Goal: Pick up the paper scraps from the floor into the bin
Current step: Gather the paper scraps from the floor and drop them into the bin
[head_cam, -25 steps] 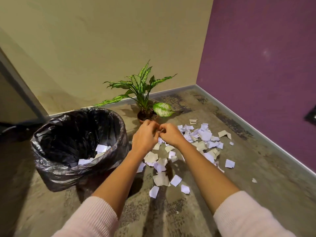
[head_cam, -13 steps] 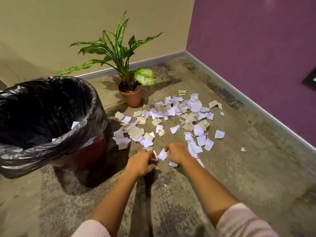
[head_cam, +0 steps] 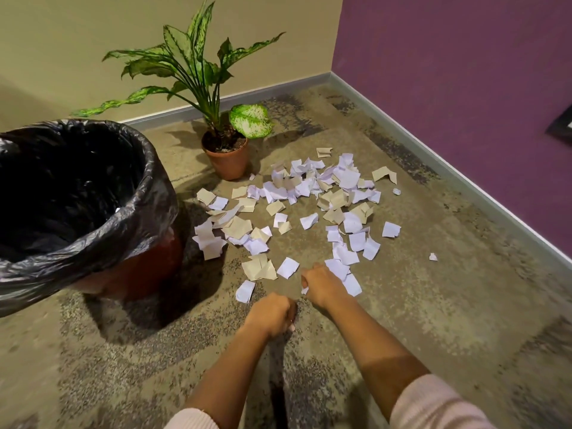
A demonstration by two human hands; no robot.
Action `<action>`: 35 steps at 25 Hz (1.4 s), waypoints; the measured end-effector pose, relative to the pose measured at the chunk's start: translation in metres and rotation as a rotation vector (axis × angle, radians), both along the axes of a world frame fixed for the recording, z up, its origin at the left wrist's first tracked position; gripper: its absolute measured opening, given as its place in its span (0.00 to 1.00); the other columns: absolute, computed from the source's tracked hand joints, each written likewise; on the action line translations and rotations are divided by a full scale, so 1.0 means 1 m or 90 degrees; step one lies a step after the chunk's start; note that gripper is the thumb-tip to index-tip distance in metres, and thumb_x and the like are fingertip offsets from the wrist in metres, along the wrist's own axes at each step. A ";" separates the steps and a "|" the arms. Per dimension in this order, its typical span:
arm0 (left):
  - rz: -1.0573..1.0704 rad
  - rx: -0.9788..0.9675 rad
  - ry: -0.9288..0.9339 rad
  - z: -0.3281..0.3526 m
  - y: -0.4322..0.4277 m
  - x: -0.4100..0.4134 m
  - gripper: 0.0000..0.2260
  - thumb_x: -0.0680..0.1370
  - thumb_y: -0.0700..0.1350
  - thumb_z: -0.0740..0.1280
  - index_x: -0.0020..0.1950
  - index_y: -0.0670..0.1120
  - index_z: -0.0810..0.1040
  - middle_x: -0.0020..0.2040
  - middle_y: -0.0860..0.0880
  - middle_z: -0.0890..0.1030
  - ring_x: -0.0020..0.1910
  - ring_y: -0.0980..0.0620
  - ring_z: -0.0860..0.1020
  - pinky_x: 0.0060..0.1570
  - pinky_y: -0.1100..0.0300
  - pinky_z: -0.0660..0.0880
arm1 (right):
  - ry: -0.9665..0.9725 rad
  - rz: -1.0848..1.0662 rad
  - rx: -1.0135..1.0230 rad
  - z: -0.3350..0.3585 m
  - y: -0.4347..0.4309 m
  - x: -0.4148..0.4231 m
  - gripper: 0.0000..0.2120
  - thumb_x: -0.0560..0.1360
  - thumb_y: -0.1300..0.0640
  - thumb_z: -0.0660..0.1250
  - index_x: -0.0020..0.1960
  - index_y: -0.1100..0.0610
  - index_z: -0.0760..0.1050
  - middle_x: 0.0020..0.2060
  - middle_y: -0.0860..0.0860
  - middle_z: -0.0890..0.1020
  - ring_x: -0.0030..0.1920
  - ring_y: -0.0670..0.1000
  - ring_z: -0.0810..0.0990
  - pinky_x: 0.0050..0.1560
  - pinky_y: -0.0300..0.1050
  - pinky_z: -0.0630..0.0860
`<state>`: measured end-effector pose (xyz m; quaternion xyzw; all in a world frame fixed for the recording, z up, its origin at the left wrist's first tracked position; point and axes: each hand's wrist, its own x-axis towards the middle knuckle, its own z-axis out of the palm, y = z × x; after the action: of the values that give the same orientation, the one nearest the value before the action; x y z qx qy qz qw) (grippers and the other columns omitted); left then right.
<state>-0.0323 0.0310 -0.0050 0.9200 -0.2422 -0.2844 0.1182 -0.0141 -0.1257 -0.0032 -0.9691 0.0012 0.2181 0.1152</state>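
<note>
Change: a second ago both hands were raised and pressed together. Now they're down at floor level, off to the side of the bin, and they've split apart!
Left hand: the left hand has drawn back toward the person since half a second ago. It is the hand nearer the bin, and its grip is curled tight. There's a pale speck at the fingertips, but I cannot tell whether it is paper or a nail.
Right hand: the right hand is the hand farther from the bin. Its grip is curled, and a white scrap edge peeks out underneath, so it is pinching paper.
Meaning: this looks like a fresh gathering pass just getting going. Nothing from this handful is on its way to the bin yet.
Scraps, where: the paper scraps are spread over the floor right beside the bin. The closest ones touch its base.
Count, scraps: several dozen white and beige pieces, overlapping too much for an exact tally. Two tiny crumpled strays lie farthest from the bin.
Count, in the bin: just one pale bit shows against the black liner.
Count, rest: one bin, two hands, and one potted plant just beyond the bin.
Progress: judging by that pile, most of the job is still ahead.
</note>
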 end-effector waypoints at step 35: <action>0.537 -0.325 0.133 0.001 0.078 0.072 0.30 0.66 0.37 0.79 0.64 0.48 0.71 0.37 0.48 0.78 0.36 0.53 0.77 0.37 0.60 0.76 | 0.141 0.052 0.247 0.029 0.049 0.084 0.31 0.69 0.67 0.72 0.68 0.54 0.65 0.56 0.56 0.76 0.51 0.56 0.77 0.51 0.51 0.77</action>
<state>0.0398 0.1086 -0.0036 0.8462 0.1019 -0.2338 0.4679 0.0698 -0.0767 0.0259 -0.8984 -0.0670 0.3235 0.2894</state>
